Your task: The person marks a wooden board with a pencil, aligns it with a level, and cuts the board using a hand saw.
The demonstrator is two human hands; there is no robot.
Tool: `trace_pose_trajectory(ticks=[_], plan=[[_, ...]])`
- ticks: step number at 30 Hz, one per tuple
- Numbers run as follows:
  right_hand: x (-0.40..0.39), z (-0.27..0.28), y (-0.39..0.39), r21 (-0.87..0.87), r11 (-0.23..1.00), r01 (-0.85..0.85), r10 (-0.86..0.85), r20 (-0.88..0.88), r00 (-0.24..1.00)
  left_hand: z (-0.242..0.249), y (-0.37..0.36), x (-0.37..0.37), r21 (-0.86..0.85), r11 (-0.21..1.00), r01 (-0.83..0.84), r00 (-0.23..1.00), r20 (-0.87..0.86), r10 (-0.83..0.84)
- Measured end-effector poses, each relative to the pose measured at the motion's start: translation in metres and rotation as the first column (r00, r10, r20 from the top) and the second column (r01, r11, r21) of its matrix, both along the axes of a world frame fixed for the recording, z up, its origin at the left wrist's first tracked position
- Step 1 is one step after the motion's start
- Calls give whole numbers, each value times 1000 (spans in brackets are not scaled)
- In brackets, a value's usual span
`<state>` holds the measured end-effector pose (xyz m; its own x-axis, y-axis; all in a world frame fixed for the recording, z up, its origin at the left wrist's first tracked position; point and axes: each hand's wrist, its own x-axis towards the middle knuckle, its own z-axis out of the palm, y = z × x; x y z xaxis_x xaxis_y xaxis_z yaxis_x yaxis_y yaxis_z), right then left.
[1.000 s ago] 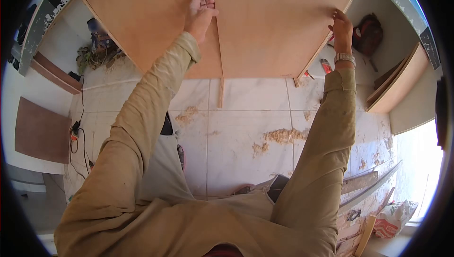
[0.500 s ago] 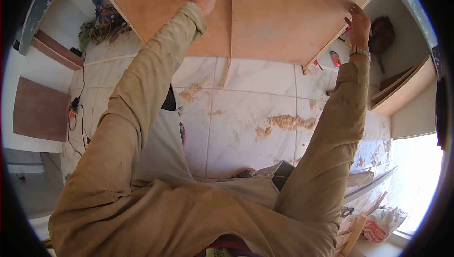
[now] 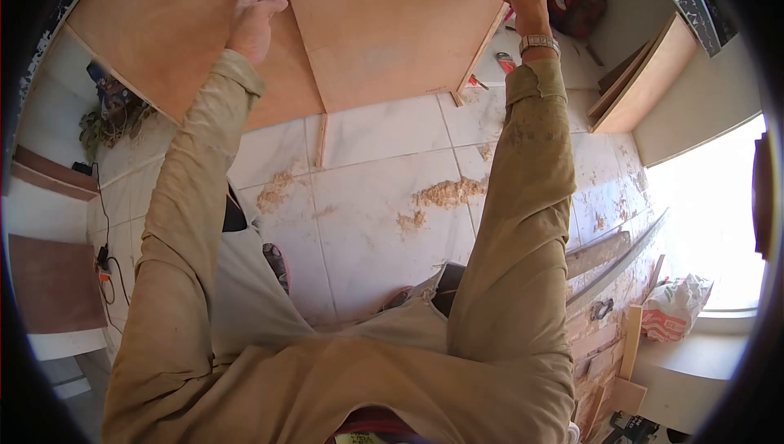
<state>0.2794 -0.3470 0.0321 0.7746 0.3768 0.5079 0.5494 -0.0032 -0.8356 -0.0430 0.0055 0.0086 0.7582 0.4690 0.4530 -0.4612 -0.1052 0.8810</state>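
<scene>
Two light brown wooden panels meet at a seam, the left panel [image 3: 180,27] and the right panel [image 3: 392,27]. My left hand [image 3: 255,19] is at the seam, its fingers bent around the left edge of the right panel. My right hand [image 3: 527,9], with a watch on the wrist, holds that panel's right edge with curled fingers. Fine contact at the fingertips is too small to make out. Below the seam a thin wooden strip [image 3: 321,140] reaches down over the tiles.
Sawdust [image 3: 447,193] lies on the tiled floor [image 3: 376,240]. At the right are a dark red bag [image 3: 578,4], a wooden box [image 3: 633,76], long boards [image 3: 599,254] and a plastic bag [image 3: 676,307]. A black cable [image 3: 104,223] runs at the left.
The view has turned, so the panels and both hands appear further left and the right panel looks tilted. Both hands stay at that panel's edges. More boards show at the lower right.
</scene>
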Motion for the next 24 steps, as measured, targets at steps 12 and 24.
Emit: trace_pose_trajectory(ticks=[12,24], plan=[[-17,-1,8,141,987,-75,89,-96,991,3,4,-5,-113,985,-131,991,-47,126],[-41,11,9,86,996,18,-3,-170,985,10,-4,-3,-149,985,84,993,96,-71]])
